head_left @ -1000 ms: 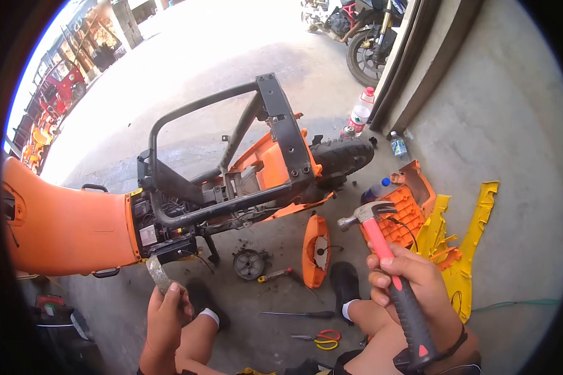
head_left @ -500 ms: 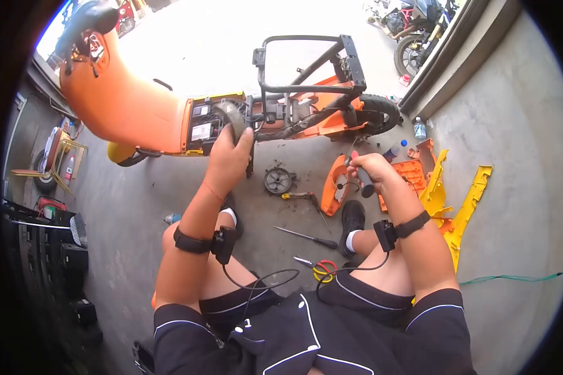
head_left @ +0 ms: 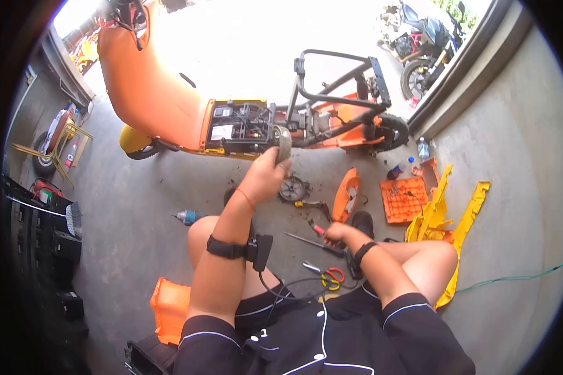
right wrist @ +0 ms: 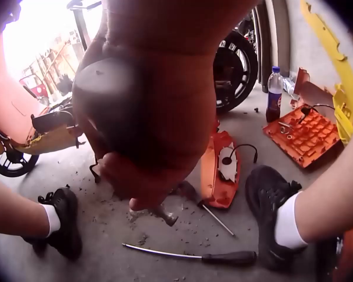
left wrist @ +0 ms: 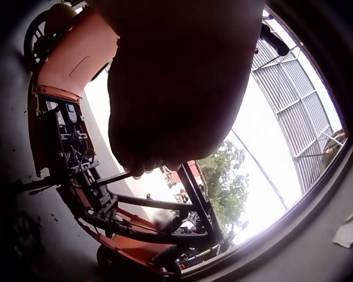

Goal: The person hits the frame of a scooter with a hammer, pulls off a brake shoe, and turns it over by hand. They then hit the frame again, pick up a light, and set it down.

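Note:
My left hand (head_left: 266, 178) grips a curved grey piece (head_left: 284, 145), held up in front of the scooter's open middle. Its exact kind cannot be told. In the left wrist view, the dark back of the left hand (left wrist: 176, 88) hides what it holds. Low above the floor between the legs, my right hand (head_left: 336, 234) holds a claw hammer (head_left: 319, 230) by its red and black handle. The right wrist view shows the hammer's metal head (right wrist: 167, 217) pointing down past the fingers. Beyond the hands stands a stripped orange scooter (head_left: 153, 94) with its black tube frame (head_left: 331, 97) bare.
On the floor lie a round metal hub (head_left: 292, 189), an orange shell part (head_left: 346, 197), a long screwdriver (right wrist: 229, 258) and red-yellow scissors (head_left: 333, 279). Right of the legs are an orange panel (head_left: 403, 203) and yellow panels (head_left: 469, 215). A blue drill (head_left: 189, 217) lies by the left knee.
The head view has swung, showing more of the body and floor. The hammer, first upright near the camera, now hangs low between the legs. The left hand has reached forward with the grey piece.

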Tool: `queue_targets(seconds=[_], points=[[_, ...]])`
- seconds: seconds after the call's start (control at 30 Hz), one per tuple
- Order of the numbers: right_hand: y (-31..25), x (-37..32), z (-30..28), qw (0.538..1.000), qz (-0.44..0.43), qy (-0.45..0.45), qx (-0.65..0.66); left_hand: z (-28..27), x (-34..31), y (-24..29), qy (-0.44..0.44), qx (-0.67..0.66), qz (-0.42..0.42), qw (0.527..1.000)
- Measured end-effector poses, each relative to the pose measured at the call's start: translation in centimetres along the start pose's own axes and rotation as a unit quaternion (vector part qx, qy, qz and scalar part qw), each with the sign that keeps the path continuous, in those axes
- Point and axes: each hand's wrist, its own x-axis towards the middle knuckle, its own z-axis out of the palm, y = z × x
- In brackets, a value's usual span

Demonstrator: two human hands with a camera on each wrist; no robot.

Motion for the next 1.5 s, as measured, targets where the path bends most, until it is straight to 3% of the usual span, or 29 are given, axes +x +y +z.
queue_targets(seconds=[0.13,0.2,0.23,0.3,0.37,0.43,0.57,0.63,0.83,0.97,1.07,1.1,1.13,1.17,1.2,1.27,1.5], points=[[1.6,2.6,3.0,0.996,-0.044,0.066,-0.036,-1.0,-1.1,3.0,-0.104,-0.193,0.006,0.976],[0.1,0.2,3.7,0.993,0.064,0.061,-0.077,-1.8,-0.8,3.5,-0.179,-0.272,0.022,0.945],[-0.5,0.1,3.9,0.993,0.064,0.062,-0.076,-2.1,-0.6,3.7,-0.179,-0.272,0.022,0.945],[-1.3,-0.5,4.7,0.954,0.059,0.072,-0.285,-2.1,-0.1,3.9,-0.213,-0.338,0.027,0.916],[-2.8,-2.5,5.6,0.94,0.077,0.079,-0.322,-2.1,0.2,4.1,-0.226,-0.362,0.032,0.904],[-3.2,-3.0,6.4,0.881,0.026,0.119,-0.457,-2.0,0.7,4.4,-0.236,-0.384,0.04,0.892],[-4.5,-4.1,7.1,0.873,0.026,0.123,-0.471,-1.7,0.9,5.4,-0.221,-0.438,0.023,0.871],[-4.2,-3.8,7.2,0.877,-0.02,0.146,-0.458,-1.5,1.0,5.7,-0.211,-0.462,0.004,0.862],[-2.2,-3.8,8.2,0.903,0.013,0.199,-0.381,-0.7,1.8,4.6,-0.153,-0.57,-0.065,0.804],[-1.2,-4.5,8.8,0.904,-0.028,0.219,-0.367,-0.2,2.4,4.1,-0.122,-0.533,-0.101,0.831],[-0.2,-4.2,9.3,0.906,-0.036,0.225,-0.357,0.5,2.4,3.7,-0.084,-0.291,-0.155,0.94],[0.1,-4.2,9.3,0.906,-0.04,0.228,-0.354,0.5,2.1,3.7,-0.087,-0.294,-0.167,0.937],[0.3,-4.4,9.4,0.904,-0.047,0.23,-0.357,0.3,1.6,3.7,-0.079,0.023,-0.108,0.991],[0.4,-4.4,9.3,0.907,-0.043,0.224,-0.355,0.1,1.4,3.5,-0.065,0.339,-0.032,0.938],[0.8,-4.3,9.3,0.907,-0.044,0.236,-0.346,0.0,1.4,3.0,-0.071,0.338,-0.036,0.938],[1.3,-4.1,9.2,0.911,-0.037,0.245,-0.331,0.0,1.4,2.1,-0.173,0.376,-0.08,0.907],[1.7,-4.7,9.1,0.922,-0.037,0.246,-0.298,0.8,0.9,1.2,-0.285,0.423,-0.066,0.857]])
